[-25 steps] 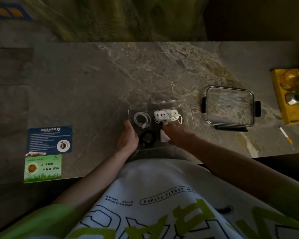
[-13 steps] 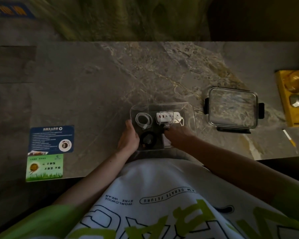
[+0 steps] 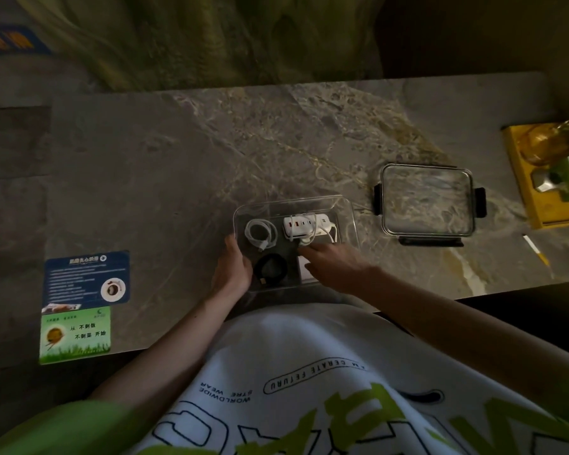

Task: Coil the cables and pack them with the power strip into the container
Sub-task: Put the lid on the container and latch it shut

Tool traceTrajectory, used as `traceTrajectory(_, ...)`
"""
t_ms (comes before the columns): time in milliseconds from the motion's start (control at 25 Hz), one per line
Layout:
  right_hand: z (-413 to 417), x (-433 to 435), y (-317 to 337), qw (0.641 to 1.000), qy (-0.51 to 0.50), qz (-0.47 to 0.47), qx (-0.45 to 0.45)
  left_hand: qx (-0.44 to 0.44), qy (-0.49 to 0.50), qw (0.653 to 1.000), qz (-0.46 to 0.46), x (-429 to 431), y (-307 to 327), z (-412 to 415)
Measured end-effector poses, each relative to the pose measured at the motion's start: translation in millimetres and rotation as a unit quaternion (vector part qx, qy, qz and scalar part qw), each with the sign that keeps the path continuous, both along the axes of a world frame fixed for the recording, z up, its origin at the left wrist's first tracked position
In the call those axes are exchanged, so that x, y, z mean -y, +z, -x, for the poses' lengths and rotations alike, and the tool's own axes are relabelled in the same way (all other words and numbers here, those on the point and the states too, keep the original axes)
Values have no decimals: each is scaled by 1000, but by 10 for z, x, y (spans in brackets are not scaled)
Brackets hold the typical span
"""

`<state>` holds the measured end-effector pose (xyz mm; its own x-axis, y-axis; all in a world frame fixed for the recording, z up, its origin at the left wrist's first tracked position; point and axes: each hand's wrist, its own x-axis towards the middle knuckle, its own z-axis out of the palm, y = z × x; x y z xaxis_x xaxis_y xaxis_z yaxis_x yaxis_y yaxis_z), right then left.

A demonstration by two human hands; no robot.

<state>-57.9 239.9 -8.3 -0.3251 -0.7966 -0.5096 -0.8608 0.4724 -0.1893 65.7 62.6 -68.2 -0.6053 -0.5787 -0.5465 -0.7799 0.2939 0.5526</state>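
A clear plastic container (image 3: 350, 211) sits at the table's near edge. Inside it lie a coiled white cable (image 3: 261, 232) at the left, a coiled black cable (image 3: 270, 269) below it, and a white power strip (image 3: 306, 224) with its cord wrapped around it at the back. A white block (image 3: 304, 272) lies at the front right, partly under my right hand. My left hand (image 3: 232, 269) rests against the container's left wall. My right hand (image 3: 334, 264) reaches into the container, its fingertips at the power strip's cord; whether they grip it is hidden.
The container's clear lid (image 3: 427, 200) with black clips lies to the right. A yellow box (image 3: 546, 178) holds an amber glass item at the far right edge. A small pen-like stick (image 3: 536, 249) lies near it. Two printed cards (image 3: 84, 305) sit at the left.
My right hand has shifted a little forward inside the container toward the power strip's cord. My left hand stays on the container's left side.
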Motion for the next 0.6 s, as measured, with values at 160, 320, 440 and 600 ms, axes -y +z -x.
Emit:
traceTrajectory(160, 89, -153, 155, 987, -82, 131, -31, -86, 16, 996, 19, -13, 57, -13)
traceTrajectory(320, 308, -366, 191, 964, -170, 199, -55, -143, -55, 979, 138, -47, 336, 207)
traceTrajectory(440, 460, -549, 213, 956, -180, 212, -91, -163, -132, 965, 156, -183, 545, 512)
traceTrajectory(600, 643, -797, 208, 950, -210, 197, -121, -161, -242, 935, 202, -483, 714, 889)
